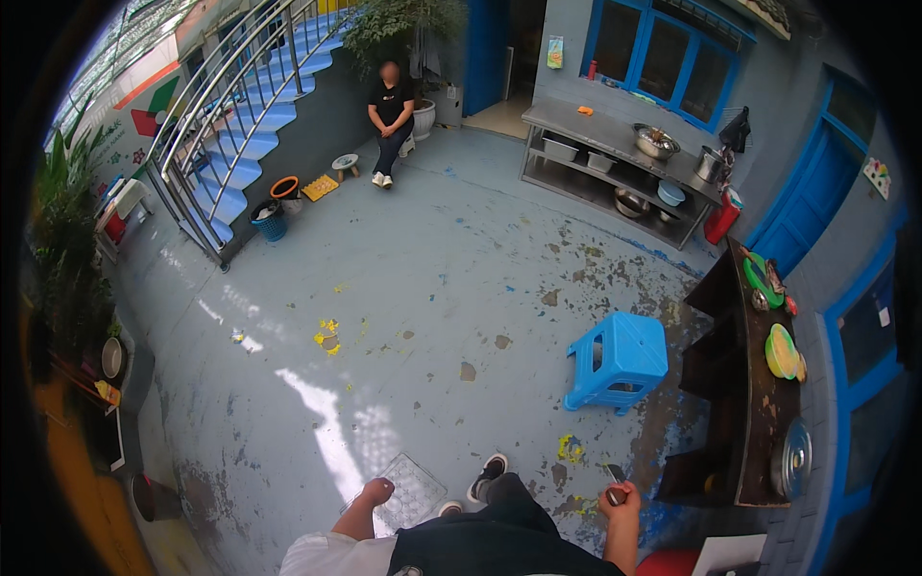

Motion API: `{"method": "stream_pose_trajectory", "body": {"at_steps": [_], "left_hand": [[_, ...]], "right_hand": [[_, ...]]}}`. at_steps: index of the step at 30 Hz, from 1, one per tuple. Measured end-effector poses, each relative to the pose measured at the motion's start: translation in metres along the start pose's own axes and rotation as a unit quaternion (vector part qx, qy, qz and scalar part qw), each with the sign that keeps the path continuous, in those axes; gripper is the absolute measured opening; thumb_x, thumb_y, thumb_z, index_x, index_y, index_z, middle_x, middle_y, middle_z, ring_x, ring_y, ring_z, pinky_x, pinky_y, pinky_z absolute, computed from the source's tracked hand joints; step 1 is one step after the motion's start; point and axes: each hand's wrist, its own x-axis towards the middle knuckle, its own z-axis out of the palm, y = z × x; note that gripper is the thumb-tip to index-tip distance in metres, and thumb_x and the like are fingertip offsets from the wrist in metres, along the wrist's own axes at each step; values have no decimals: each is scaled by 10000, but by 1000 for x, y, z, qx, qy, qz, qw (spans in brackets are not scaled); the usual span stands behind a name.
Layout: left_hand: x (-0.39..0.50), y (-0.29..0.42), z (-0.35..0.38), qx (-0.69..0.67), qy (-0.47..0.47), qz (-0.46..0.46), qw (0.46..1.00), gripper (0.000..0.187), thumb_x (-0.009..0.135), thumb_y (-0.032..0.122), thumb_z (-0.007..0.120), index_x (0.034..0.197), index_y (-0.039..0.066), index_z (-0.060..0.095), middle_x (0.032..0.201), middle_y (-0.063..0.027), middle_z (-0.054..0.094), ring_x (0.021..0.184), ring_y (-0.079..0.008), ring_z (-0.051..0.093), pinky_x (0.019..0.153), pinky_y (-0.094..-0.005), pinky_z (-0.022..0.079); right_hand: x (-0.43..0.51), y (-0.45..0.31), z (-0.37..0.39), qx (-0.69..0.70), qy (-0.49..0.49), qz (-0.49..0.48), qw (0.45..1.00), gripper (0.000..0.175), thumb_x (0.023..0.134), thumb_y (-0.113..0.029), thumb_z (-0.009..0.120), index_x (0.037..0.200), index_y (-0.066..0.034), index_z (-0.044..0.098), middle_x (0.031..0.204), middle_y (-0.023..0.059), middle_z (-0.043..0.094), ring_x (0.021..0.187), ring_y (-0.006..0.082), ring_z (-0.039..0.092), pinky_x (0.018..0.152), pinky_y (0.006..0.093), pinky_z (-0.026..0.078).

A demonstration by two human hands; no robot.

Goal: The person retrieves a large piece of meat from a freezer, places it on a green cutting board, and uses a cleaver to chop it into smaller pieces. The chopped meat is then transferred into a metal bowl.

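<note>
At the bottom right, my right hand [621, 500] is closed around a knife [616, 474] and a small round brown thing; the dark blade points up and left. My left hand [377, 491] is curled at the bottom centre-left, above a square floor cover [412, 492]. A small pale spot shows at its fingers, and I cannot tell whether it holds anything. A blue plastic stool [619, 363] stands on the floor ahead of my right hand. To the right of that hand is a dark wooden shelf unit [767, 432] bearing a metal lid [796, 459] and a green basin [780, 351].
A seated person [391, 108] is near the stairs [245, 147]. Baskets [269, 222] stand by the stair foot. A steel table [576, 115] with basins is under the blue window. Plants and a dark bucket [153, 497] are at the left; a red object [666, 563] is at bottom right.
</note>
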Motion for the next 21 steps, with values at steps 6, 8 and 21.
{"method": "stream_pose_trajectory", "body": {"at_steps": [6,8,21], "left_hand": [[184,238,-110,-104,116,135,979,345,907,341,613,1163,122,684,948,-145,734,900,-299,705,837,-388,550],[219,283,-133,-96,128,134,978,359,912,319,605,1178,88,675,909,-115,742,801,-224,730,794,-333,560],[451,423,-239,-109,-74,-119,984,251,924,253,547,1063,71,651,830,-99,685,728,-193,671,626,-358,542]], "right_hand": [[120,-4,134,-1,34,-32,999,296,896,-95,440,603,-134,437,532,-9,464,477,135,498,522,274,478],[154,7,202,21,18,2,1000,338,939,-112,386,607,-128,451,516,-8,442,474,128,491,548,267,487],[292,-13,673,-18,-265,68,962,225,937,-140,620,1005,27,487,569,-60,460,463,55,477,494,239,437]]}}
